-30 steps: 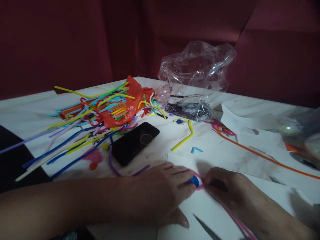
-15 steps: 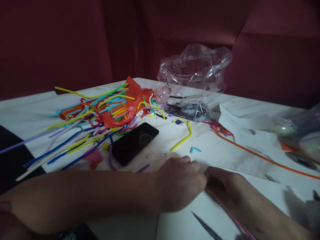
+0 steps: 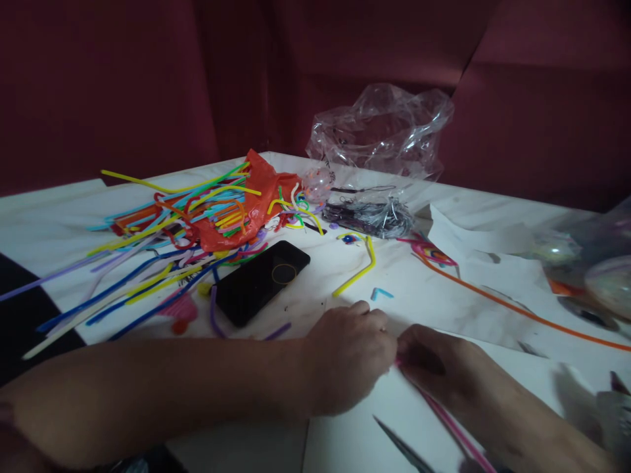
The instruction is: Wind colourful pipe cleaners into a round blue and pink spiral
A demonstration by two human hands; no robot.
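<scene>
My left hand is closed in a fist over the white paper, its fingertips turned away from view. Close against it, my right hand pinches a pink pipe cleaner, which trails down under the wrist towards the front edge. A bit of pink shows where the two hands meet, so both seem to be on the same pipe cleaner; my left fingers hide the end. Below the hands, a dark pointed blade lies on the paper. A short bent light-blue piece is just beyond my left knuckles.
A black phone lies left of centre. Behind it, many coloured pipe cleaners spill from a red bag. A clear plastic bag stands at the back. On the right are an orange pipe cleaner and torn white paper.
My hands have drawn very slightly apart, and a bit of pink now shows between them. More of the pink pipe cleaner is visible below my right wrist. The view has shifted slightly.
</scene>
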